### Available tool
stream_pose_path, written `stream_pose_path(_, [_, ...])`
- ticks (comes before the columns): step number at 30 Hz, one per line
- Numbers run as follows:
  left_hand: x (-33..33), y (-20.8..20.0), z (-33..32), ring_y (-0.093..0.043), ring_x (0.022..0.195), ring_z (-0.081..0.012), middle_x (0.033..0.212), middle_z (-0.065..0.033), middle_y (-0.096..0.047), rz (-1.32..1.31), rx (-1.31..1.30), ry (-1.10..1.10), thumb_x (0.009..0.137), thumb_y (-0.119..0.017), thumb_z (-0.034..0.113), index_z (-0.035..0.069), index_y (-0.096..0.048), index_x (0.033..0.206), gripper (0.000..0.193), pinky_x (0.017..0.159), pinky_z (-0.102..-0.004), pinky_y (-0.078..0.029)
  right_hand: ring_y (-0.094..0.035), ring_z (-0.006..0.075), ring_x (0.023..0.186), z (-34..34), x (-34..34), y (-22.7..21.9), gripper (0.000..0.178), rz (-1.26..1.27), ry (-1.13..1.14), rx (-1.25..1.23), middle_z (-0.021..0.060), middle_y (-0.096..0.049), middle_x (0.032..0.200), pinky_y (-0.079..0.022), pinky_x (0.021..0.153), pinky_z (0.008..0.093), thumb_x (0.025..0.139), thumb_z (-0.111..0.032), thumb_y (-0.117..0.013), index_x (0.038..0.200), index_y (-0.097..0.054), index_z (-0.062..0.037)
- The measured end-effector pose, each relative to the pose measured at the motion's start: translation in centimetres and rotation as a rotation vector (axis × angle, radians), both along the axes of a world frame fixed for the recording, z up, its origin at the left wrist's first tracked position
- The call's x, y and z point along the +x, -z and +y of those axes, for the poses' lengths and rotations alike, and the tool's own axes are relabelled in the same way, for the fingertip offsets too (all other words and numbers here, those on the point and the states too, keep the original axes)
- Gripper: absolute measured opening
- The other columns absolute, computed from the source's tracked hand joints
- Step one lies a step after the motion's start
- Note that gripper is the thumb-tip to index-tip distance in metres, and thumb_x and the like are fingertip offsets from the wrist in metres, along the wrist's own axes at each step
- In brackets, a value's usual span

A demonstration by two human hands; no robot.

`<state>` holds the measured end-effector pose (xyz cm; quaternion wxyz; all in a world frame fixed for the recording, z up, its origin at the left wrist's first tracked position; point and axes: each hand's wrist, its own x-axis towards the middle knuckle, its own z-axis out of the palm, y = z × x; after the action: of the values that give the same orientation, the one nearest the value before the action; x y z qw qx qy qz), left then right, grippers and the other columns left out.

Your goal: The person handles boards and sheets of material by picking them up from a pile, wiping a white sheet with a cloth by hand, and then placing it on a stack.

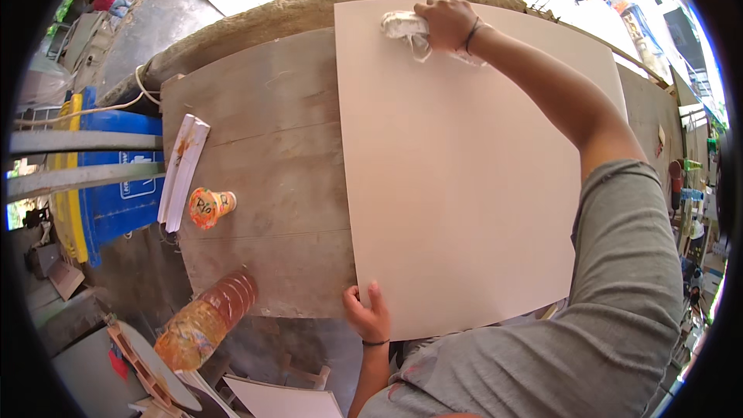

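A large pale, smooth board [464, 186] lies flat across the right part of a worn wooden table [271, 131]. Near its far edge my right hand [450, 23] is closed around a crumpled white cloth [404, 25], pressing it on the board's surface; part of the cloth hangs out below my wrist. My right arm reaches across the board. At the near left corner my left hand [367, 312] grips the board's edge, fingers curled and thumb on top.
On the table's left stand an orange-stained cup [213, 207] and long white strips [184, 170]. A large brownish plastic bottle [209, 317] is at the near left corner. Beyond the left side is a blue bin [120, 178] with a yellow one behind. A rough ledge [255, 27] runs along the far side.
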<state>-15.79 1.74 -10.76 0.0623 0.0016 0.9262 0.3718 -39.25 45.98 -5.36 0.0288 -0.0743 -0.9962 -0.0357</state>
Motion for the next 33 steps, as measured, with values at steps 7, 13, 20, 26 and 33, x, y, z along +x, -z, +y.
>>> stream_pose_path(7, [-0.2, 0.5, -0.5, -0.057, 0.068, -0.0303, 0.076, -0.0179, -0.056, 0.026, 0.1, 0.008, 0.079, -0.067, 0.036, -0.002, -0.05, 0.087, 0.043, 0.062, -0.0375, -0.046, -0.062, 0.0296, 0.089, 2.8, -5.9, -1.8, 0.034, -0.257, 0.184, -0.067, 0.0116, -0.063, 0.095, -0.05, 0.078, 0.0386, 0.072, -0.023, -0.06, 0.104, -0.059, -0.0111])
stream_pose_path(13, [-0.9, -2.3, -2.8, -0.059, 0.063, -0.0259, 0.069, -0.0132, -0.06, -0.236, 0.047, 0.026, 0.078, -0.067, 0.035, 0.001, -0.054, 0.082, 0.037, 0.06, -0.0358, -0.047, -0.051, 0.0229, 0.108, 1.1, -5.0, -0.3, 0.03, 0.105, 0.162, 0.066, 0.0033, -0.058, 0.111, -0.037, 0.087, 0.0459, 0.078, -0.024, -0.057, 0.107, -0.06, -0.0168])
stream_pose_path(20, [0.5, -2.4, -5.1, -0.059, 0.062, -0.0295, 0.067, -0.0173, -0.059, -0.316, 0.041, 0.115, 0.08, -0.063, 0.037, -0.001, -0.053, 0.077, 0.039, 0.058, -0.0382, -0.046, -0.041, 0.0254, 0.118, -9.5, 0.5, -0.3, 0.036, 0.494, -0.531, -0.037, 0.0065, -0.049, 0.121, -0.03, 0.09, 0.0506, 0.071, -0.019, -0.057, 0.107, -0.061, -0.0205])
stream_pose_path(26, [0.8, -1.1, -8.7, -0.054, 0.061, -0.022, 0.066, -0.0123, -0.056, -0.37, 0.05, 0.285, 0.082, -0.061, 0.037, 0.0, -0.052, 0.078, 0.039, 0.057, -0.035, -0.044, -0.03, 0.0277, 0.128, -25.8, 4.4, 0.2, 0.042, 0.225, -0.635, -0.196, 0.0092, -0.042, 0.132, -0.025, 0.097, 0.0557, 0.072, -0.021, -0.061, 0.114, -0.059, -0.0206])
stream_pose_path(33, [0.8, 2.7, -9.6, -0.05, 0.062, -0.0114, 0.069, -0.0021, -0.055, -0.477, 0.394, 0.201, 0.084, -0.06, 0.035, 0.0, -0.058, 0.084, 0.035, 0.055, -0.0297, -0.043, -0.03, 0.0273, 0.129, -34.5, 8.0, 0.4, 0.061, 0.097, -0.281, -0.378, 0.0118, -0.036, 0.137, -0.029, 0.094, 0.0525, 0.071, -0.017, -0.059, 0.13, -0.045, -0.0217])
